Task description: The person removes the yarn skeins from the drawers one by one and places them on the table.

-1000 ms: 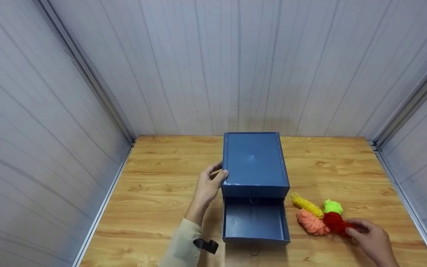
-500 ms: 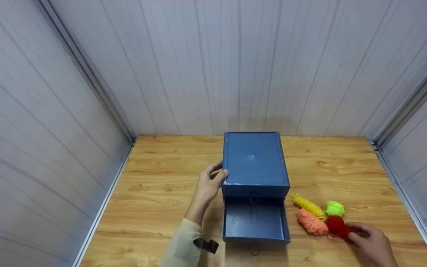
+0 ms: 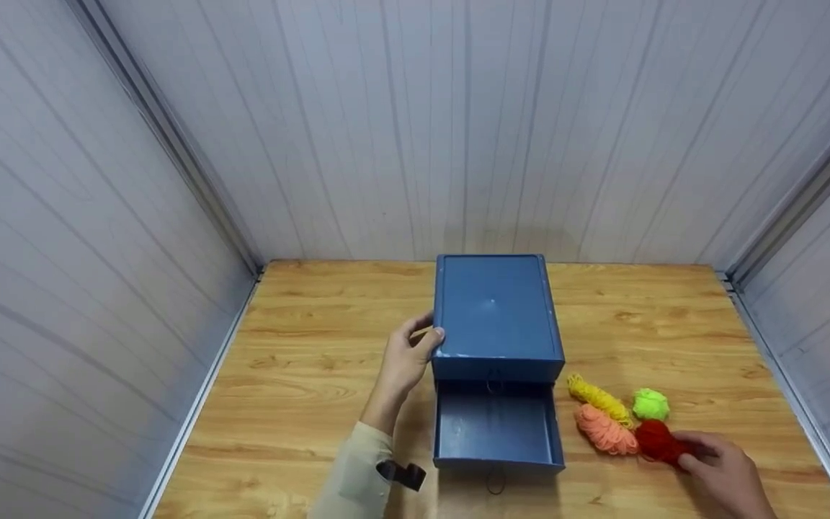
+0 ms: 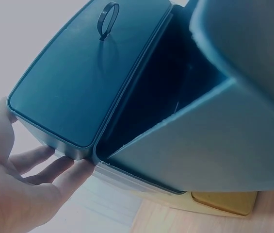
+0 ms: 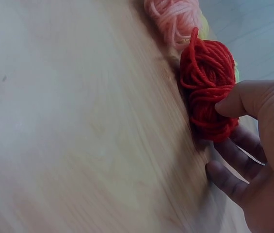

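R hand (image 3: 728, 465) on red yarn (image 3: 660, 441), RH part of table (image 3: 314, 324). Thumb across upper face of skein's near end, fingertips behind/under: pinching it. R wrist view: one finger sits lower, apart from skein. Far end sticks out beyond the fingers, twd pink yarn (image 3: 606, 430); v. close, can't tell if touching. Also can't tell if skein is fully on table.

L hand (image 3: 406, 357) on drawer unit (image 3: 499, 306), front-left corner: thumb hooked over top edge, other fingers spread agst side wall, holding it.

Edges/room: lower drawer (image 3: 494, 432) pulled out twd person, upper drawer (image 4: 78, 73) in flush, ring pull (image 4: 108, 20) on its front. Drawer's RH rim faces the yarn, strip of table btwn. Yellow yarn (image 3: 597, 398) slantwise nr unit's front-right corner, alongside pink. Green yarn (image 3: 650, 405) just behind red. R of R hand, table runs on to right wall (image 3: 826, 288). Back wall (image 3: 415, 130) behind unit, some table btwn. Wide stretch of table L of L hand, out to left wall (image 3: 83, 252).
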Available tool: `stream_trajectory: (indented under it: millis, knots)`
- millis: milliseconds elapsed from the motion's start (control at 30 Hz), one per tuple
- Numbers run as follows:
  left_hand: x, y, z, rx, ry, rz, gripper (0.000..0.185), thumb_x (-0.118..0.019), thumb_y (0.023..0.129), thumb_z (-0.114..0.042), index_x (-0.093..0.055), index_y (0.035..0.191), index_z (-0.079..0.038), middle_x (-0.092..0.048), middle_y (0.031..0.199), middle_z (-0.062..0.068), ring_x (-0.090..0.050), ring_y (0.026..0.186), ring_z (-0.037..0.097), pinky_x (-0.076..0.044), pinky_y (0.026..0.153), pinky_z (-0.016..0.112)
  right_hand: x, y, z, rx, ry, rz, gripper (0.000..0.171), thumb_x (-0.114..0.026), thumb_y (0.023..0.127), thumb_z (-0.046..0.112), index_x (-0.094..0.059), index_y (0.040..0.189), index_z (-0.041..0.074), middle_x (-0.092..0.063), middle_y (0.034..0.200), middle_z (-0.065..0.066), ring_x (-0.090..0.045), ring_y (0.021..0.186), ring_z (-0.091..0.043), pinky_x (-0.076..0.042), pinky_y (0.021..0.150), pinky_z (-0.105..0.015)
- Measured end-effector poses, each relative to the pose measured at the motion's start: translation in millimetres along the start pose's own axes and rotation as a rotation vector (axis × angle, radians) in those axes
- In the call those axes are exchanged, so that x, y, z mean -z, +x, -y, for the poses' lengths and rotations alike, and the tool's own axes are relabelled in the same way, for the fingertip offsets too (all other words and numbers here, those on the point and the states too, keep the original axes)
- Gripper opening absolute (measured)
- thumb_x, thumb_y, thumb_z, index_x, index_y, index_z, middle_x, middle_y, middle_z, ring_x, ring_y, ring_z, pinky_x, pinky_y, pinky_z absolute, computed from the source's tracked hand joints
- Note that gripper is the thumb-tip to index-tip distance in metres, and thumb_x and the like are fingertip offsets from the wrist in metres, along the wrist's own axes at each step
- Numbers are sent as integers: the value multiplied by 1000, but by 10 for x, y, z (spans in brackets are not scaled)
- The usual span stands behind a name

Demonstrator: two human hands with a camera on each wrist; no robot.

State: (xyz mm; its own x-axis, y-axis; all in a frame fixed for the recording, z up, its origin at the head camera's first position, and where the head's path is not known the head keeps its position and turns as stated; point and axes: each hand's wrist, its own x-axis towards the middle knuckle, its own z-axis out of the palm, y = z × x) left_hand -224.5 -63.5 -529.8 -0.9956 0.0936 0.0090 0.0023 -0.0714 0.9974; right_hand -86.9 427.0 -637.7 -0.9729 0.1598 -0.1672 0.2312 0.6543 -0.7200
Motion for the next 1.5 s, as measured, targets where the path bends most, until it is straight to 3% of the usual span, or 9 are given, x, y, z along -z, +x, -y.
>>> stream_trajectory:
  millis: [200, 467, 667, 900, 1100, 1267, 1500]
  knots:
    - [7, -2, -1, 21, 1, 12, 51, -66, 99, -16, -54, 145, 2, -56, 145, 22, -59, 129, 35, -57, 97, 35, 10, -39, -3, 64, 18, -44, 38, -79, 91, 13, -70, 124, -3, -68, 120, -28, -64, 86, 5, -54, 74, -14]
    - [8, -18, 8, 14, 12, -3, 50, -66, 98, -15, -55, 144, 2, -57, 143, 23, -60, 128, 36, -57, 97, 36, 123, -55, 80, 5, -25, -5, 51, -78, 92, 35, -68, 128, 0, -65, 127, -27, -62, 88, 5, -57, 73, -19]
    - [7, -19, 17, 6, 21, -3, 50, -66, 98, -15, -56, 144, 3, -57, 143, 23, -58, 130, 39, -57, 99, 38, 156, -90, 225, 14, -76, -3, 55, -76, 92, 44, -69, 129, 4, -70, 125, -21, -62, 89, 4, -55, 70, -23]
    - [12, -12, 17, -1, 13, -7, 49, -66, 98, -15, -56, 143, 3, -57, 143, 23, -58, 130, 39, -56, 99, 38, 106, -118, 547, 47, -35, -1, 48, -78, 92, 36, -70, 127, 3, -76, 108, -14, -67, 84, -3, -56, 68, -22]
    - [14, -12, 3, 7, 11, 3, 50, -66, 99, -16, -55, 144, 3, -56, 144, 23, -59, 130, 37, -57, 98, 37, 1, -143, 843, 48, 23, 22, 41, -77, 92, 39, -74, 121, 10, -76, 110, -8, -69, 85, -5, -56, 71, -22]
    - [10, -7, -1, 4, 2, 7, 50, -65, 100, -16, -54, 144, 3, -55, 145, 23, -58, 131, 37, -56, 99, 36, -77, -190, 1088, 39, 111, 69, 41, -76, 94, 36, -73, 121, 6, -76, 104, -6, -72, 83, -11, -60, 70, -26]
    - [0, -6, 8, 0, 14, 6, 50, -66, 99, -16, -55, 144, 3, -56, 144, 23, -57, 131, 38, -56, 101, 38, -209, -220, 1281, 78, 113, 81, 34, -74, 95, 34, -74, 117, 7, -76, 101, -4, -70, 81, -12, -58, 68, -26]
